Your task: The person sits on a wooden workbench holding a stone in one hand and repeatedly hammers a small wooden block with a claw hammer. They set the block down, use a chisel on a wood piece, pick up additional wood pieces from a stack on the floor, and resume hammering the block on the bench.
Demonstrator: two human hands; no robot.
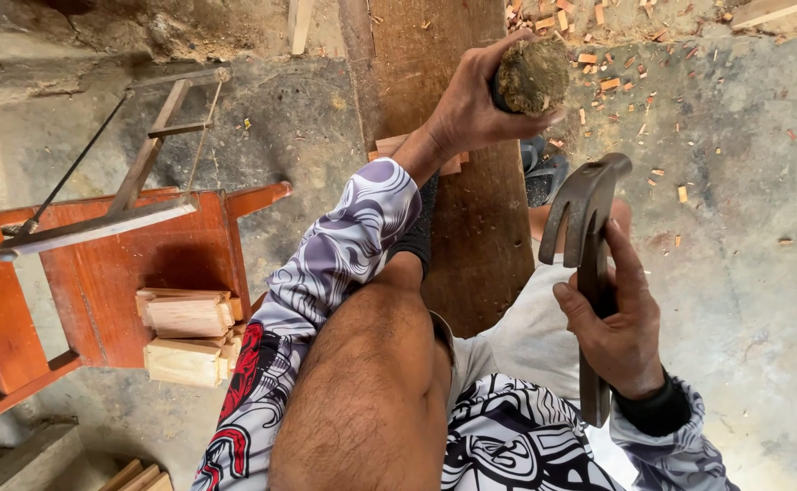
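My left hand [471, 105] grips a tool whose frayed, mushroomed wooden end [532, 75] faces the camera; its lower part is hidden by my fingers. It stands over a long brown wooden plank [471, 227] that runs away from me. My right hand [618, 332] holds a dark metal claw hammer [587, 214] by its handle, head raised, to the right of the plank. My bare knee [371, 382] and patterned sleeves fill the lower middle.
A reddish wooden stool [98, 282] lies on its side at left, with a frame saw [116, 195] resting on it and small cut wood blocks [189, 332] beside it. Wood chips [607, 73] litter the grey concrete floor at upper right.
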